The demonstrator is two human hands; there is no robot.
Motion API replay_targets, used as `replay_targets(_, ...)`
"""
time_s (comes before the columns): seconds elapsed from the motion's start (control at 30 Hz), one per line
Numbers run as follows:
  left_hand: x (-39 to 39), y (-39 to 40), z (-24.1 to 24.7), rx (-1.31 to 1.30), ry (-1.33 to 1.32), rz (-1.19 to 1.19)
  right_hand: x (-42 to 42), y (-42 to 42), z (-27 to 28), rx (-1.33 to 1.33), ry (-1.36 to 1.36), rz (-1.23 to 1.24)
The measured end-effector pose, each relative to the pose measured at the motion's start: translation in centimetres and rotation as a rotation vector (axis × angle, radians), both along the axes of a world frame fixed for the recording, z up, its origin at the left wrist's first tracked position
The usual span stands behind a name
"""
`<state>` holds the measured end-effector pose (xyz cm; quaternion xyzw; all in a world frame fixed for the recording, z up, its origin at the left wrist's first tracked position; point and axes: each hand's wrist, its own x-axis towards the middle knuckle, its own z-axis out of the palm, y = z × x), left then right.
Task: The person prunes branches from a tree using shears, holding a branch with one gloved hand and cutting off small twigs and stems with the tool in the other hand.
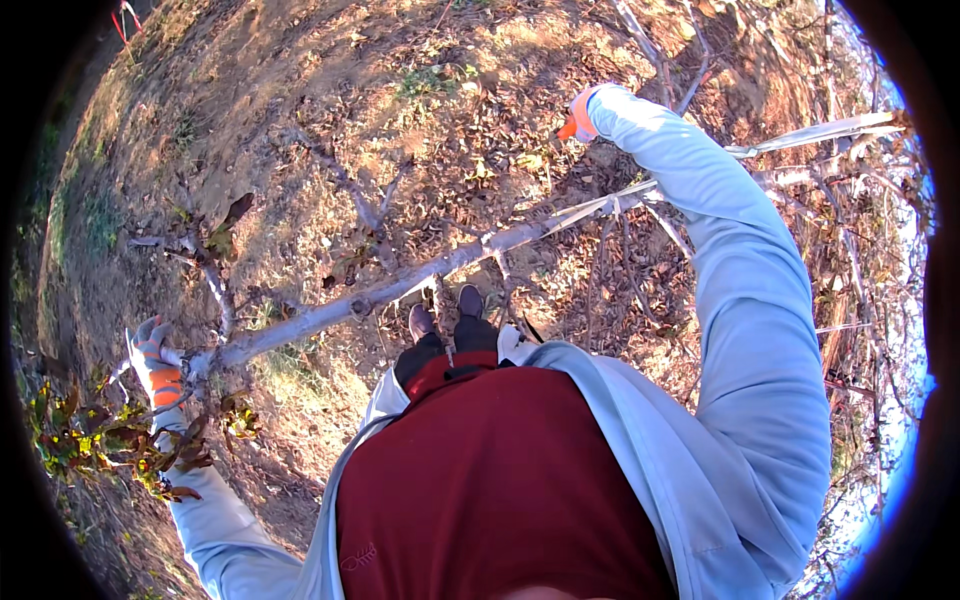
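Note:
A long, bare tree limb runs slantwise in front of me, from low on the left up to the right. My left hand, in a grey glove with orange bands, is at the limb's left end among short twigs. Its fingers point upward; whether they grip a twig is unclear. My right hand, in a grey and orange glove, is beyond the limb with the arm reaching over it. An orange-red part shows at its fingers, either glove or a held object. Pale strapping lies along the limb near my right forearm.
Side branches stick up from the limb. Leafy twigs overlap my left sleeve. A pale band stretches to the right among more branches. Dry leaves cover sloping ground. My shoes stand just under the limb.

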<state>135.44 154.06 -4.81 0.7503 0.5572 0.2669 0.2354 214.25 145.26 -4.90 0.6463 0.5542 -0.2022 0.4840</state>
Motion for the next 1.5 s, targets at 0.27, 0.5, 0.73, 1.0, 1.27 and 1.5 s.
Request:
replay_targets(0.27, 0.5, 0.0, 0.2, -0.223, -0.367, 0.195, -1.4, 0.0, -1.1, 0.062, -0.071, 0.078)
replay_targets(0.5, 0.5, 0.3, -0.2, -0.22, -0.353, 0.229, 1.0, 1.0, 0.6, 0.027, -0.052, -0.06)
replay_targets(0.73, 1.4, 0.1, 0.0, -0.304, -0.445, 0.309, 1.6, -3.4, 7.9, 0.29, 0.294, -0.113)
replay_targets(1.0, 0.3, 0.3, -0.7, -0.167, -0.308, 0.209, -1.9, -3.9, 7.0, 0.274, 0.0, -0.214)
replay_targets(1.27, 0.1, -0.5, 0.2, 0.167, 0.224, -0.136, -2.8, -3.2, 4.3, -0.023, 0.113, -0.36)
replay_targets(1.5, 0.6, 0.2, -0.2, -0.195, -0.292, 0.241, -3.5, -4.9, 0.9, -0.131, 0.124, -0.211)
